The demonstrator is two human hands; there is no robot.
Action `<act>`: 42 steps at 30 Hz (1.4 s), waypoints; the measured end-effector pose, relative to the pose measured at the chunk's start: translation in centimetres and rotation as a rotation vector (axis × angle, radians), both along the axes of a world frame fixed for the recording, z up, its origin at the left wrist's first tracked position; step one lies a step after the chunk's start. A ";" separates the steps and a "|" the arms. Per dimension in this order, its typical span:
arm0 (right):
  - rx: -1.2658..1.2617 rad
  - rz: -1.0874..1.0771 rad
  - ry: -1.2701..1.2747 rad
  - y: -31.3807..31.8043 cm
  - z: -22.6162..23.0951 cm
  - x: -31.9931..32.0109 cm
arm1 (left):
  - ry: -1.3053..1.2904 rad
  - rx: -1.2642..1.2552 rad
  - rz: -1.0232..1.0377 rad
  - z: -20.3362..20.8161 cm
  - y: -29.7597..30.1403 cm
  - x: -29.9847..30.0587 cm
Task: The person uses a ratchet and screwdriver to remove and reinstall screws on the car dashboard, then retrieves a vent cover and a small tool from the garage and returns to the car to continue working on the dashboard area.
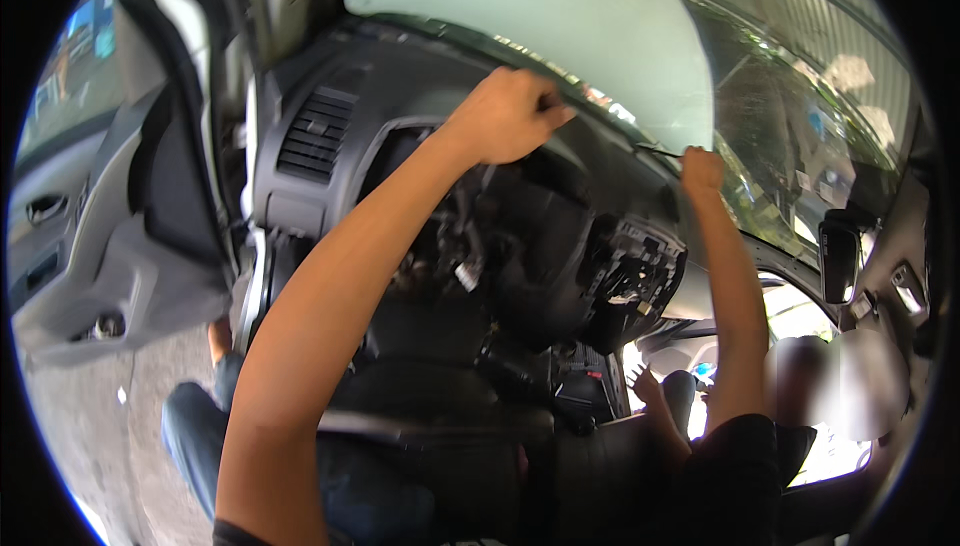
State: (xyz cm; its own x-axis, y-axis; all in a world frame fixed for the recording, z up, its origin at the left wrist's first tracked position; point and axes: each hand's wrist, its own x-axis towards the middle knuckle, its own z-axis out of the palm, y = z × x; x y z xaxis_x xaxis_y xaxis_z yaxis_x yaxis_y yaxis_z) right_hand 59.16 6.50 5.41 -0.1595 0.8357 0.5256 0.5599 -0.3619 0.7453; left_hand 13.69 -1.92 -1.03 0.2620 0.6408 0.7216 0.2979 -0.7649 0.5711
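My left hand [505,116] is raised over the top of the grey dashboard [400,81], its fingers curled closed. Whatever it may hold is hidden. Farther right, near the base of the windshield, my right hand [703,170] is closed round a thin dark rod [660,152]. The rod points left toward the dashboard's far edge; its exact kind is too small to tell. Below my left hand the instrument opening [400,151] has its trim off, with dark inner parts showing. The centre panel [635,271] is also stripped down to its frame.
A pale green sheet-like area [560,16] fills part of the windshield. On the left the car door [130,246] stands open over the concrete floor [130,426]. Another person's hand [650,386] shows at the right. A rear-view mirror [838,261] hangs at the far right.
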 end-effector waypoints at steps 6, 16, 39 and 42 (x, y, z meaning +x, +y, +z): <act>0.130 0.067 0.156 -11.6 -0.5 -4.3 | -0.015 0.187 0.031 -2.3 -5.0 -4.0; -0.165 0.971 0.954 -37.3 -9.1 -29.3 | 0.216 0.580 0.226 -7.7 -26.2 -11.9; -1.167 0.918 0.818 -48.5 -38.3 -52.0 | -0.178 -0.413 0.674 -16.9 -46.3 -29.0; -1.207 1.001 1.166 -46.7 -37.0 -50.7 | -0.151 -0.441 0.637 -18.7 -46.6 -28.6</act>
